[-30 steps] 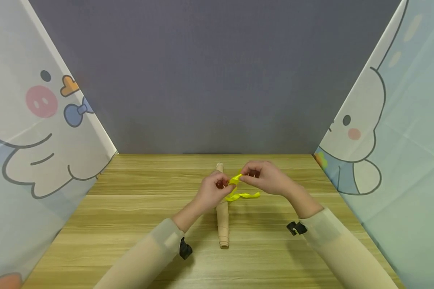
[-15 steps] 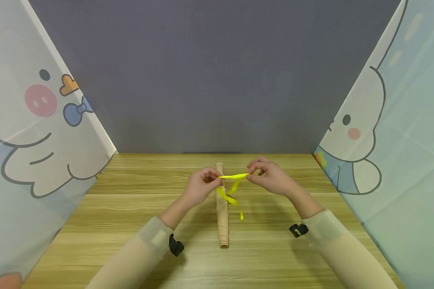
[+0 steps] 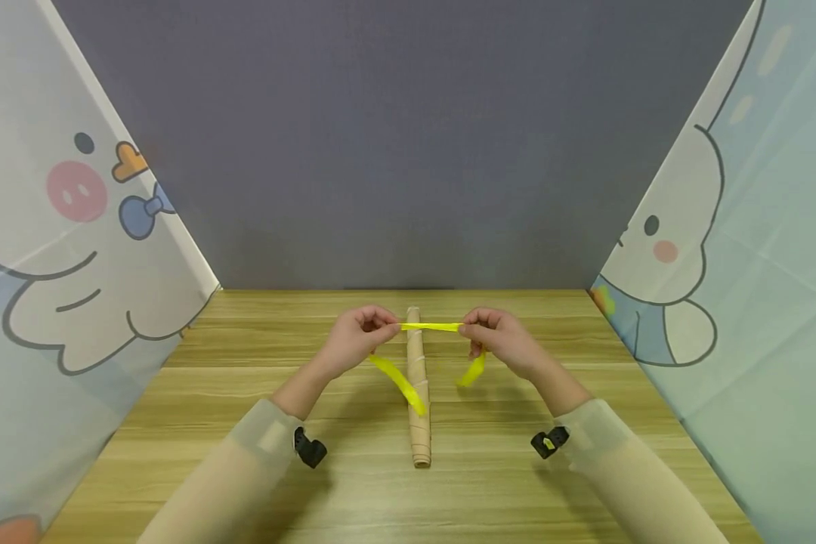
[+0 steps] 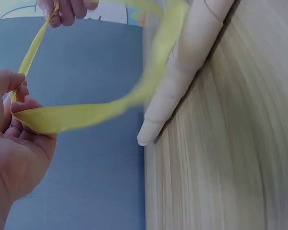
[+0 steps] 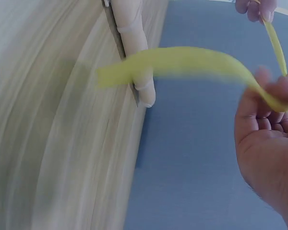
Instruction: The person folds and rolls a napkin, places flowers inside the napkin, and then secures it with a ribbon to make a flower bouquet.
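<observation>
A bright yellow ribbon is stretched level between both hands, above the far part of a beige rolled-up tube. My left hand pinches it between thumb and fingers, and a loose tail hangs from there across the tube. On the other side my right hand pinches the ribbon too, with a shorter tail dangling below the fingers. In the left wrist view the tail swings out from the palm, blurred toward its end. The right wrist view shows the other tail in front of the tube.
The tube lies lengthwise on a wood-grain table, its open end toward me. A dark grey panel stands behind the table. Cartoon-printed cloths hang at the left and right sides. Each sleeve cuff carries a small black device.
My hands were close together over the tube and have moved apart, mostly the left hand going left. The ribbon between them has been pulled straight, and its tails now hang on separate sides.
</observation>
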Available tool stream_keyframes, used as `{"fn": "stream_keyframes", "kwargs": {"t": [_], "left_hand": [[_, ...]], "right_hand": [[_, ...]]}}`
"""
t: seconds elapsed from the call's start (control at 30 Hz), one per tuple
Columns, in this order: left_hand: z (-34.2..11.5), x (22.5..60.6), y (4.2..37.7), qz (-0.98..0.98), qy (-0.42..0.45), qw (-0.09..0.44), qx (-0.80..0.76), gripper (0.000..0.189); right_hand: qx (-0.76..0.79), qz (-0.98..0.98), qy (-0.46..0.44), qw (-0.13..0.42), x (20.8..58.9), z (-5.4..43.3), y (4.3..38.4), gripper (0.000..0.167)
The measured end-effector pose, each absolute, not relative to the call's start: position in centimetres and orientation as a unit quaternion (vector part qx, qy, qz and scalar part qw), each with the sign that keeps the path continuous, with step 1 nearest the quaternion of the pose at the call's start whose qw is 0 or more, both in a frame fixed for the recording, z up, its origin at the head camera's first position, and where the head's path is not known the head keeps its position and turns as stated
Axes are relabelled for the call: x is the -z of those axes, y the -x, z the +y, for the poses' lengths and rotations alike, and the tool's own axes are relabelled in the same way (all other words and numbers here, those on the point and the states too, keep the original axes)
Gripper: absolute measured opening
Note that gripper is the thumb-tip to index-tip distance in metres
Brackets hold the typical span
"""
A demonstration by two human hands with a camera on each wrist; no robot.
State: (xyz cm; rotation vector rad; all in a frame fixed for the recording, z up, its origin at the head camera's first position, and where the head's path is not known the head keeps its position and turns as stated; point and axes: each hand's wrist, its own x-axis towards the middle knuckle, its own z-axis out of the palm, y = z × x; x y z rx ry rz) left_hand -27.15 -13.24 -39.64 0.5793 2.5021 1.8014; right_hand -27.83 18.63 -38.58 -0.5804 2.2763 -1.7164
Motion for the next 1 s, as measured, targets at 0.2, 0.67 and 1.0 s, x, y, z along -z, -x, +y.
{"fn": "stream_keyframes", "kwargs": {"t": [0.2,0.67,1.0], "left_hand": [[-14.2,39.1,27.3,0.816,-0.179,0.001,-0.549,0.016],[-16.0,40.1,28.7,0.805,-0.186,0.056,-0.56,0.022],[-16.5,40.5,28.7,0.805,-0.229,0.08,-0.542,0.02]], "right_hand": [[0.544,0.801,0.221,0.117,39.5,18.1,28.1,0.037],[0.545,0.805,0.226,0.056,40.7,18.0,28.6,0.027],[0.514,0.814,0.261,0.068,40.9,19.1,29.3,0.021]]}}
